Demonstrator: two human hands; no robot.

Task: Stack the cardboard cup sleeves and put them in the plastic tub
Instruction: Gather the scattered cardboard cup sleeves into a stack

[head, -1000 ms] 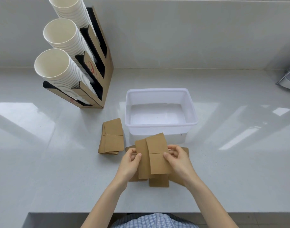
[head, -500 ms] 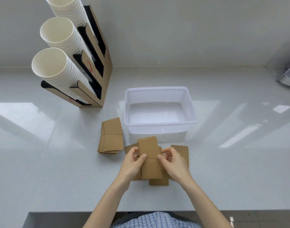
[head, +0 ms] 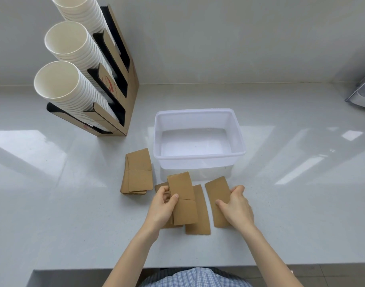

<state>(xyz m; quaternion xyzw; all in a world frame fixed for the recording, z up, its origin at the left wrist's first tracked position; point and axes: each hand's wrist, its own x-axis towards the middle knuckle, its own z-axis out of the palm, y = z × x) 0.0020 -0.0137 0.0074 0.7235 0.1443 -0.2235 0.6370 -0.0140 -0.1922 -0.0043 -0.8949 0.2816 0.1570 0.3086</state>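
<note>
Sleeve stack [head: 137,172] left of tub [head: 199,155]; loose sleeves [head: 200,212] before it

Both bare forearms reach forward from the bottom edge, converging slightly. The left hand [head: 164,206] is curled, thumb pressed on top and fingers tucked beneath in a pinch. The right hand [head: 236,208] lies palm-down, fingers bent, thumb pointing inward toward the left.
</note>
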